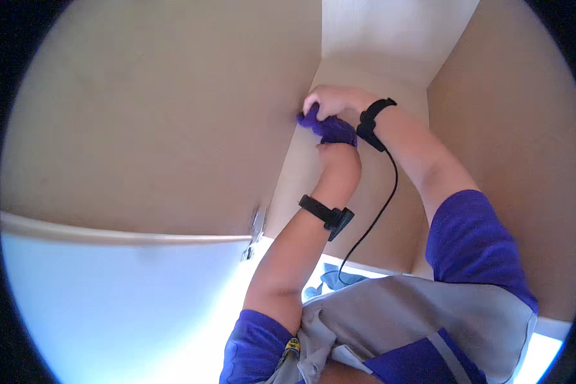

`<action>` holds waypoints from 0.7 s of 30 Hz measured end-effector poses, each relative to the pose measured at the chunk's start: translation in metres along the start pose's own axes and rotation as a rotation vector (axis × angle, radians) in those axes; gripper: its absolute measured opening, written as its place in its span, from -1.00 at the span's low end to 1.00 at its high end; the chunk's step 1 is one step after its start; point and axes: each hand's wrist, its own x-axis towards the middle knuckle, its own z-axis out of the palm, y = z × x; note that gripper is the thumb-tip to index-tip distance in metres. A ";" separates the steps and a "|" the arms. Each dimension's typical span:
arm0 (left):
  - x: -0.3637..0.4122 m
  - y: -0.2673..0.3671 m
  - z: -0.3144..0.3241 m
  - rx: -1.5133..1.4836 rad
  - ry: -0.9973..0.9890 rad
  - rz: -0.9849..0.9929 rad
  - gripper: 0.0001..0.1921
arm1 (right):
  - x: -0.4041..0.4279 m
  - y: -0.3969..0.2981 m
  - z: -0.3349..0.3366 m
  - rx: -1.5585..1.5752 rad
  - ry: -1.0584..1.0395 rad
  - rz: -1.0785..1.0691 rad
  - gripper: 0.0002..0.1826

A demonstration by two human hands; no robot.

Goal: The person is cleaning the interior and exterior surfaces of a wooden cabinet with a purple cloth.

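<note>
Inside a pale wood-toned cabinet, a purple cloth (pixel 333 130) lies over my left hand (pixel 330 150), hiding its fingers; only the wrist and a little of the hand's base show. Just above it, the curled fingers of my right hand (pixel 333 100) pinch the upper end of this cloth. Both hands are close together near the seam between the left panel (pixel 163 120) and the narrower middle panel (pixel 374 187). Whether my left hand grips the cloth cannot be seen.
A metal hinge (pixel 257 225) sits at the left panel's lower corner. The right panel (pixel 504 144) stands beside my right arm. Black straps circle both forearms, and a black cable (pixel 377 218) hangs between the arms. Bright light comes from below left.
</note>
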 end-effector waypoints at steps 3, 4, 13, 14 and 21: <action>-0.003 0.009 -0.011 0.077 0.132 -0.065 -0.81 | -0.013 0.040 -0.009 -0.075 0.282 0.154 -0.58; -0.002 0.008 -0.017 0.073 0.138 -0.078 -0.81 | -0.022 0.048 -0.012 -0.062 0.348 0.266 -0.57; 0.006 -0.006 0.022 0.025 0.325 0.002 -0.76 | -0.010 0.029 0.019 -0.112 0.329 0.306 -0.56; 0.009 -0.012 0.036 -0.004 0.374 0.013 -0.75 | -0.008 0.027 0.029 -0.107 0.299 0.260 -0.58; 0.017 -0.029 0.057 -0.086 0.540 0.144 -0.86 | -0.014 0.031 0.049 0.102 0.163 0.166 -0.64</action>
